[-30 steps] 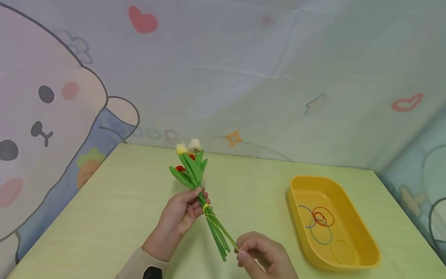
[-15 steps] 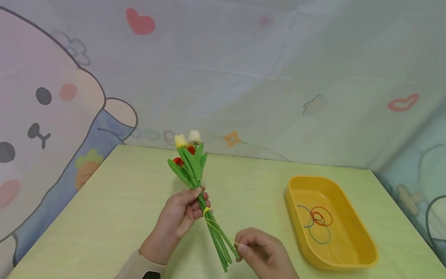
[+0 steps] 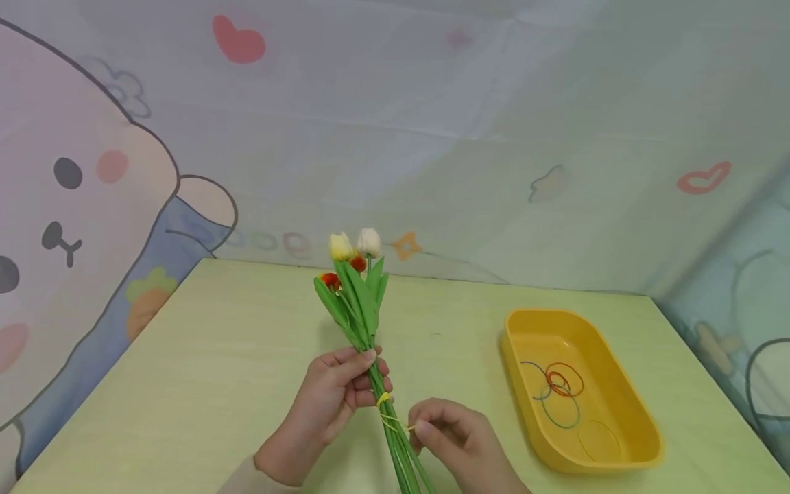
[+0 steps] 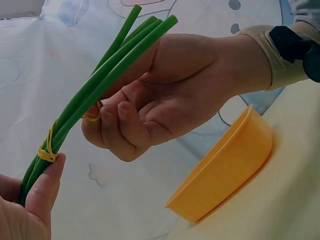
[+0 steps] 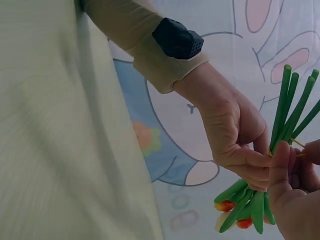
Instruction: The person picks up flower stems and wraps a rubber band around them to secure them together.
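A bunch of artificial tulips (image 3: 364,302) with white, yellow and red heads leans upright above the table. My left hand (image 3: 333,391) grips its green stems (image 4: 95,87) just below the leaves. A yellow rubber band (image 3: 384,398) is wound round the stems right under the left fingers, and a stretched loop of it runs down across them. My right hand (image 3: 463,439) pinches the end of that loop between thumb and forefinger, beside the stems. In the left wrist view, the wound turns of the band (image 4: 47,152) sit close to the left thumb.
To the right stands a yellow tray (image 3: 642,439) holding red, blue, green and yellow rubber bands (image 3: 561,381). Behind the pale green table (image 3: 247,329) hangs a cartoon-printed cloth (image 3: 395,137).
The bouquet and left hand have shifted slightly right and down in view. My right hand has moved up closer to the stems, and the loop it pinches is now shorter, crossing the stems.
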Motion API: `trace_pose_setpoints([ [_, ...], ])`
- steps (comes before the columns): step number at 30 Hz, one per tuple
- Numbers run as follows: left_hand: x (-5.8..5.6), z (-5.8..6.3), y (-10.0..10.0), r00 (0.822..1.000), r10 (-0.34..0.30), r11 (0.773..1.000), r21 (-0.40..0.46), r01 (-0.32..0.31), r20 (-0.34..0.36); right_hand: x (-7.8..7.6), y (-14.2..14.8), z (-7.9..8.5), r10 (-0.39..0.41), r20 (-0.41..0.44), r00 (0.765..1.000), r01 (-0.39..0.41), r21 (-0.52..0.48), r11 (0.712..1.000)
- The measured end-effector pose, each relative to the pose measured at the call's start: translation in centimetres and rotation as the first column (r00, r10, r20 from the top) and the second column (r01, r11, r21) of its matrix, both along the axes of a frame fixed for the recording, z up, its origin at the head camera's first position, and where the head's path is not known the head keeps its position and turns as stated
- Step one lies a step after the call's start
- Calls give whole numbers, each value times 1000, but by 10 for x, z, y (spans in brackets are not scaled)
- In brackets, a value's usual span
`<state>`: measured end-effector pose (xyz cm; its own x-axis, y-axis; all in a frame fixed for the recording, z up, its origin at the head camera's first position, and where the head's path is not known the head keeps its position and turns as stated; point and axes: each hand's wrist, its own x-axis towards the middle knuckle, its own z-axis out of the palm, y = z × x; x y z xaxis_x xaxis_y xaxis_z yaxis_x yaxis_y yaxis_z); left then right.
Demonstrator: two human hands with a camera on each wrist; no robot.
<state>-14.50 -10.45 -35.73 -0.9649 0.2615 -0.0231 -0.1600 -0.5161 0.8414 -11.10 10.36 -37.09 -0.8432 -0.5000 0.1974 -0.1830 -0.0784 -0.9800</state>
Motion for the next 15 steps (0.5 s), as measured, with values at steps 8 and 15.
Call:
trace_pose_setpoints([
  [8, 7, -2, 9, 999, -38, 998, -47, 37, -20, -4, -3, -7, 20, 100, 995, -18, -25, 1000],
  [15, 8, -10, 17, 999, -39, 985, -166, 39, 2, -9, -5, -12, -41, 199, 979, 33, 45, 998],
])
